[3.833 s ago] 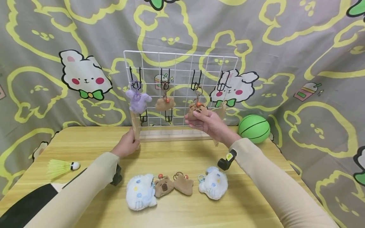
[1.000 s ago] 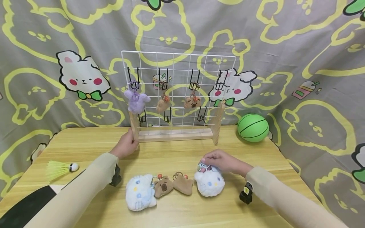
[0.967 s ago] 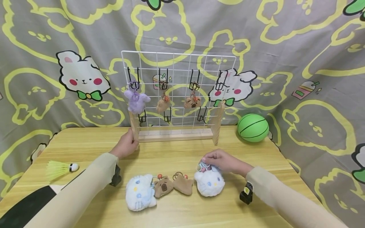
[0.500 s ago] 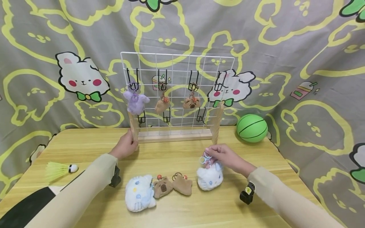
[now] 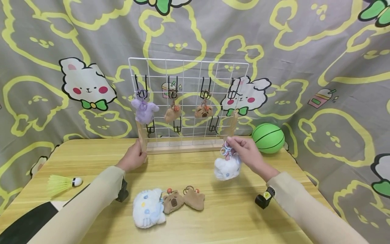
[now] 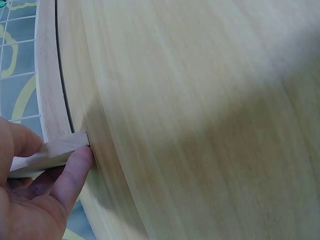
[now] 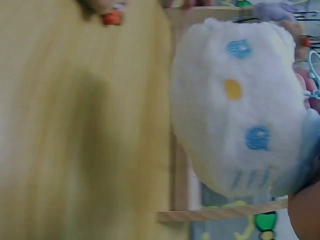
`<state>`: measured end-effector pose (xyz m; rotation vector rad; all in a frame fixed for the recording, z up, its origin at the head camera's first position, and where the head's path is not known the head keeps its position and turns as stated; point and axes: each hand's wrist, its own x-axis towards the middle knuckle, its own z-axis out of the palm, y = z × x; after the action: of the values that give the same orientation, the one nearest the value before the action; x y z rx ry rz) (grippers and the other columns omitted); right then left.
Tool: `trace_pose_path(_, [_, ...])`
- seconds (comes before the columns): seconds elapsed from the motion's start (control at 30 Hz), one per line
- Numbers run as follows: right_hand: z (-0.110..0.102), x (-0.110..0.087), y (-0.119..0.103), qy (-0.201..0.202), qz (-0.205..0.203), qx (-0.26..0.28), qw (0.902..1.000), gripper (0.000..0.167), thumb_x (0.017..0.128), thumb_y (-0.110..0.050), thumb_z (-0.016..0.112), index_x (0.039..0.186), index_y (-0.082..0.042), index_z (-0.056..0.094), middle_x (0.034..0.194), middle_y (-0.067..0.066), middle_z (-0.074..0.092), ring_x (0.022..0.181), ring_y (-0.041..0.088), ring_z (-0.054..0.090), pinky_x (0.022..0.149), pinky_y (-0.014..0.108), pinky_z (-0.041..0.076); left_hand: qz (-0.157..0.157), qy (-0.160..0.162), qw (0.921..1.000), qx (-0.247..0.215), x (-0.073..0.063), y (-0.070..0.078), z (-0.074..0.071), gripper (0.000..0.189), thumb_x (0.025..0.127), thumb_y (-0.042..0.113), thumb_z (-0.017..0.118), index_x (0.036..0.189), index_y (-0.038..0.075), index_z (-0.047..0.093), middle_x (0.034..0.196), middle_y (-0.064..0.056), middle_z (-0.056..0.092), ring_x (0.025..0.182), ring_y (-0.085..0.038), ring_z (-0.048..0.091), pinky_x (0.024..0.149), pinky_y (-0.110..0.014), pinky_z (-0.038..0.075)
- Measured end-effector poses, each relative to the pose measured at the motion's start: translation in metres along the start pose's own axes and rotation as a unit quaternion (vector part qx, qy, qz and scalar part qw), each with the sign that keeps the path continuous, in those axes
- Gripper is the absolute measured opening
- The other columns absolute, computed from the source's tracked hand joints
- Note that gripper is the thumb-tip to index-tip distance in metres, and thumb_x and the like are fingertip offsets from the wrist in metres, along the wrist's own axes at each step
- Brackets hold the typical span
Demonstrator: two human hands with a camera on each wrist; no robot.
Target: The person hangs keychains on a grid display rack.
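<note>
My right hand (image 5: 247, 154) pinches the light-blue ring of a white plush cat-head keychain (image 5: 226, 168), which hangs above the table near the rack's right foot. In the right wrist view the plush (image 7: 235, 110) shows blue eyes and a yellow nose. My left hand (image 5: 133, 156) grips the left wooden foot of the white wire grid rack (image 5: 186, 147); the left wrist view shows thumb and fingers on either side of that wooden foot (image 6: 55, 152). On the rack's upper hooks hang a purple plush keychain (image 5: 145, 111) and two brown ones, one tan (image 5: 173, 114) and one bear (image 5: 203, 112).
On the table lie another white cat plush (image 5: 148, 208), a brown bear keychain (image 5: 173, 201) and a brown plush (image 5: 194, 199) beside it. A green ball (image 5: 268, 138) sits right of the rack. At the left are a yellow shuttlecock (image 5: 64, 183) and a black object (image 5: 28, 222). Bare black hooks (image 5: 234, 91) hang at upper right.
The brown bear keychain was let go and now hangs on the third upper hook. My right hand then took the right-hand cat plush by its ring and lifted it toward the rack.
</note>
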<state>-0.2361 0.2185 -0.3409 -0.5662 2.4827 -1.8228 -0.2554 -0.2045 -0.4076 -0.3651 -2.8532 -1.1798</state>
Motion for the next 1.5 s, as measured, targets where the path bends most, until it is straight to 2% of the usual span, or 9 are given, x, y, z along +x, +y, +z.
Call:
trace_pose_path(0.2, [-0.017,0.015,-0.030,0.056,-0.028,0.001,0.9980,0.027,0.109,-0.026,0.057,0.094,-0.009,0.071,0.079,-0.007,0.074,0.067,0.005,0.068,0.064,0.021,0.059,0.003,0.004,1.0000,0.004,0.001,-0.001,0.000,0.057,0.098,-0.004,0.047,0.148,-0.022,0.024,0.136,-0.048,0.050,0.094,-0.036,0.061,0.072,-0.038,0.054])
trace_pose_path(0.33, [-0.028,0.026,-0.046,0.095,-0.056,0.025,0.9936,0.027,0.108,-0.026,0.059,0.088,-0.013,0.073,0.077,-0.004,0.075,0.067,0.006,0.070,0.064,0.020,0.060,0.000,0.001,1.0000,0.002,0.002,-0.002,0.001,0.059,0.099,-0.004,0.046,0.149,-0.022,0.022,0.138,-0.049,0.049,0.095,-0.036,0.062,0.072,-0.037,0.054])
trace_pose_path(0.5, [-0.038,0.039,-0.062,0.142,-0.097,0.037,0.9844,0.030,0.107,-0.027,0.060,0.086,-0.011,0.072,0.075,-0.005,0.075,0.065,0.005,0.071,0.060,0.019,0.059,-0.001,-0.005,1.0000,-0.002,0.001,-0.003,0.000,0.061,0.099,-0.004,0.046,0.150,-0.023,0.020,0.137,-0.049,0.048,0.090,-0.034,0.062,0.068,-0.036,0.054])
trace_pose_path(0.67, [-0.043,0.051,-0.073,0.160,-0.126,0.058,0.9774,0.035,0.107,-0.029,0.060,0.086,-0.002,0.067,0.070,-0.002,0.074,0.061,0.007,0.071,0.058,0.020,0.059,-0.001,-0.001,1.0000,0.001,0.001,-0.002,0.001,0.060,0.099,-0.004,0.046,0.150,-0.022,0.020,0.140,-0.049,0.047,0.096,-0.037,0.063,0.071,-0.037,0.055])
trace_pose_path(0.93, [-0.041,0.063,-0.080,0.174,-0.113,0.098,0.9733,0.034,0.106,-0.029,0.061,0.086,-0.002,0.069,0.070,0.000,0.074,0.060,0.011,0.071,0.061,0.022,0.060,-0.005,-0.003,1.0000,0.001,0.003,-0.003,0.001,0.061,0.098,-0.005,0.046,0.151,-0.022,0.020,0.141,-0.049,0.046,0.101,-0.039,0.063,0.072,-0.036,0.055])
trace_pose_path(1.37, [-0.038,0.071,-0.080,0.183,-0.081,0.120,0.9725,0.033,0.108,-0.028,0.058,0.084,-0.007,0.068,0.068,0.000,0.072,0.059,0.011,0.068,0.060,0.023,0.060,0.000,-0.005,1.0000,-0.004,0.002,-0.001,0.000,0.060,0.099,-0.005,0.045,0.151,-0.022,0.020,0.139,-0.049,0.048,0.089,-0.033,0.061,0.067,-0.035,0.051])
trace_pose_path(1.5, [-0.038,0.072,-0.080,0.178,-0.072,0.117,0.9745,0.034,0.108,-0.030,0.058,0.083,-0.009,0.068,0.069,0.000,0.072,0.059,0.010,0.069,0.061,0.024,0.061,0.000,0.001,1.0000,0.000,0.002,-0.002,0.001,0.060,0.098,-0.005,0.046,0.151,-0.022,0.022,0.140,-0.049,0.048,0.097,-0.037,0.063,0.071,-0.037,0.054])
